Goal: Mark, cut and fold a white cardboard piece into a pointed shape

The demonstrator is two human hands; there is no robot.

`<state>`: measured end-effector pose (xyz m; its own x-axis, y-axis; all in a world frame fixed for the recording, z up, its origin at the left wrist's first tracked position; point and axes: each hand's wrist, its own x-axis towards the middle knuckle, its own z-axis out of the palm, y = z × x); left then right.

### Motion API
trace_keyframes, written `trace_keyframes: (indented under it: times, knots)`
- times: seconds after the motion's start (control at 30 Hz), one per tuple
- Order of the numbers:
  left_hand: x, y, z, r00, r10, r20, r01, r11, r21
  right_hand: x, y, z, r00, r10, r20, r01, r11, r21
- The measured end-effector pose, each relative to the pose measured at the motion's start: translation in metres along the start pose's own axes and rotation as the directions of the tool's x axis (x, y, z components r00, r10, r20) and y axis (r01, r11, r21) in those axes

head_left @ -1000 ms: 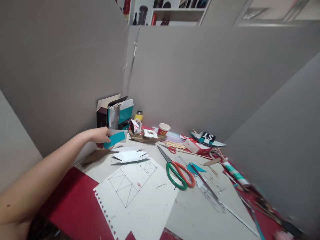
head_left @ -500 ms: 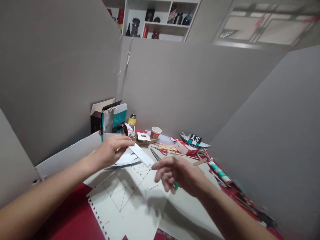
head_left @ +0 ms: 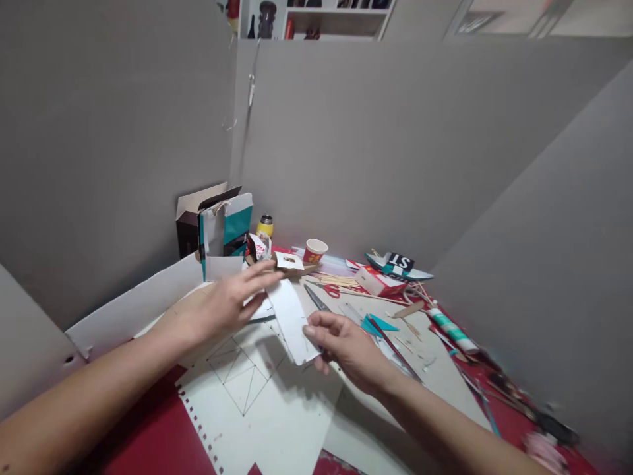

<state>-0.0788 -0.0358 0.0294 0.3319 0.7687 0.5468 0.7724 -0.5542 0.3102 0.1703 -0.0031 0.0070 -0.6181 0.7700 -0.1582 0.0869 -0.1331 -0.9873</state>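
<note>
A white strip of card or paper (head_left: 293, 323) is held at a slant above the table, between my two hands. My left hand (head_left: 235, 300) has its fingers and thumb at the strip's far left end. At the near right end, my right hand (head_left: 349, 346) pinches the strip, thumb on top and fingers underneath. Below lies a white sheet (head_left: 277, 422) with a torn, perforated edge, drawn with dotted triangles and lines. Just beyond my right hand are grey-bladed scissors with red handles (head_left: 332, 290). A curved white piece (head_left: 264, 310) shows partly behind the strip.
A paper cup (head_left: 315, 252), a yellow bottle (head_left: 266, 226) and a teal-and-white carton (head_left: 236, 221) stand at the back. To the right are a red-and-white box (head_left: 380, 282), a teal model boat (head_left: 399, 266), thin sticks, blue scraps (head_left: 380, 324) and a green-and-white tube (head_left: 452, 331).
My right hand has closed on the strip's near end, where its fingers were loose before. The strip has turned its broad face more toward me. The view has tilted downward.
</note>
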Motion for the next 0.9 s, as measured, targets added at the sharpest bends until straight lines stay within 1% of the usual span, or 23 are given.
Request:
trace_keyframes:
  times: [0.03, 0.07, 0.1, 0.13, 0.2, 0.27, 0.3, 0.33, 0.4, 0.47, 0.53, 0.63, 0.73, 0.8, 0.9]
  knots:
    - [0.002, -0.009, -0.002, 0.996, -0.089, 0.018, 0.089, 0.996, 0.017, 0.0, 0.001, -0.004, 1.0, -0.007, -0.025, 0.006, 1.0, -0.016]
    - [0.004, -0.019, -0.003, 0.981, -0.188, 0.051, 0.186, 0.982, 0.038, -0.001, 0.003, -0.009, 0.999, -0.012, -0.05, 0.011, 0.999, -0.034]
    - [0.005, -0.03, -0.004, 0.953, -0.286, 0.097, 0.28, 0.958, 0.065, -0.002, 0.006, -0.013, 0.997, -0.015, -0.072, 0.011, 0.999, -0.05]
    - [0.006, -0.041, -0.004, 0.913, -0.376, 0.161, 0.364, 0.926, 0.098, -0.003, 0.008, -0.018, 0.996, -0.013, -0.092, 0.007, 0.998, -0.065]
    - [0.006, -0.06, -0.002, 0.817, -0.501, 0.287, 0.475, 0.866, 0.157, -0.006, 0.013, -0.026, 0.993, 0.0, -0.12, -0.011, 0.996, -0.088]
    - [0.005, -0.07, 0.003, 0.727, -0.569, 0.384, 0.536, 0.82, 0.2, -0.01, 0.019, -0.033, 0.99, 0.018, -0.142, -0.032, 0.995, -0.097]
    - [0.006, -0.073, 0.006, 0.691, -0.59, 0.417, 0.556, 0.803, 0.214, -0.012, 0.021, -0.037, 0.989, 0.027, -0.148, -0.042, 0.994, -0.102]
    - [0.007, -0.073, 0.009, 0.662, -0.606, 0.441, 0.572, 0.789, 0.224, -0.014, 0.024, -0.04, 0.988, 0.037, -0.148, -0.054, 0.992, -0.111]
    - [0.011, -0.072, 0.015, 0.626, -0.623, 0.469, 0.597, 0.77, 0.226, -0.018, 0.028, -0.047, 0.988, 0.064, -0.144, -0.084, 0.987, -0.137]
    - [0.015, -0.07, 0.019, 0.612, -0.621, 0.489, 0.613, 0.764, 0.203, -0.022, 0.033, -0.053, 0.986, 0.087, -0.139, -0.11, 0.981, -0.162]
    - [0.019, -0.069, 0.019, 0.612, -0.602, 0.512, 0.624, 0.766, 0.155, -0.027, 0.035, -0.057, 0.985, 0.099, -0.145, -0.122, 0.98, -0.159]
    - [0.022, -0.074, 0.015, 0.629, -0.567, 0.531, 0.643, 0.764, 0.054, -0.034, 0.034, -0.062, 0.977, 0.099, -0.19, -0.125, 0.983, -0.132]
    - [0.025, -0.079, 0.013, 0.653, -0.547, 0.524, 0.665, 0.745, -0.052, -0.04, 0.031, -0.068, 0.955, 0.064, -0.289, -0.098, 0.99, -0.103]
    - [0.029, -0.078, 0.018, 0.667, -0.546, 0.507, 0.68, 0.724, -0.113, -0.041, 0.03, -0.073, 0.94, 0.035, -0.338, -0.068, 0.994, -0.086]
    - [0.036, -0.064, 0.037, 0.684, -0.558, 0.469, 0.696, 0.693, -0.191, -0.039, 0.034, -0.076, 0.932, 0.03, -0.361, -0.049, 0.998, -0.044]
